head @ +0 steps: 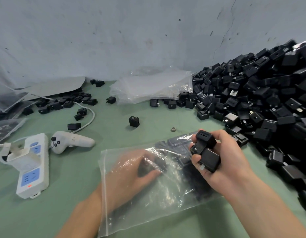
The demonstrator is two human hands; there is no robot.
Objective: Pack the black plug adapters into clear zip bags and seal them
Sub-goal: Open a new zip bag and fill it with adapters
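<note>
A clear zip bag (166, 191) lies on the green table in front of me, its open mouth toward the left. My left hand (131, 170) is inside the bag, fingers curled round a black adapter (147, 166) seen blurred through the plastic. More adapters (176, 143) lie deeper in the bag on the far side. Just right of the bag, my right hand (224, 160) grips a clutch of three black plug adapters (204, 150). A big heap of black adapters (262, 100) rises on the right, against the wall.
A stack of spare clear bags (148, 86) lies at the back middle. A white power strip (30, 165) and a white handheld controller (71, 141) with its cable sit at left. Loose adapters (133, 121) and a small ring (173, 129) dot the table. Filled bags (4, 124) lie far left.
</note>
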